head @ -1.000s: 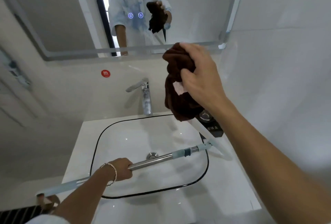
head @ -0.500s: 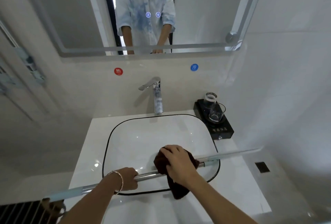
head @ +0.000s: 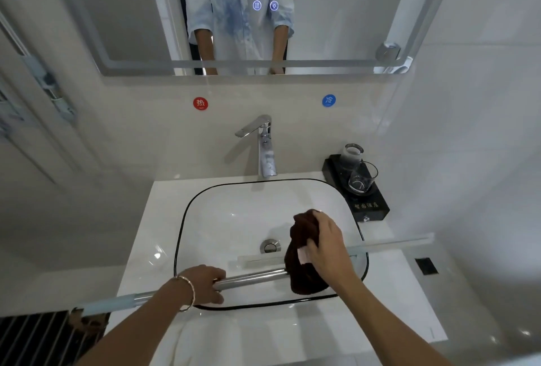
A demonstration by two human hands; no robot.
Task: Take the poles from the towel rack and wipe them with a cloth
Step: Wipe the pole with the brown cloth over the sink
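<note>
A long chrome pole lies across the white sink, running from the lower left to the right. My left hand grips it near its middle. My right hand holds a dark brown cloth bunched around the pole, just right of the left hand. The pole's pale right end sticks out past the cloth over the counter. Its left end carries a pale sleeve.
A chrome tap stands behind the sink. A black tray with two glasses sits at the back right of the counter. A mirror hangs above. A dark slatted basket is at the lower left.
My right hand came down from in front of the mirror with the cloth and wrapped it on the pole, then slid it to the right. The left hand kept its grip.
</note>
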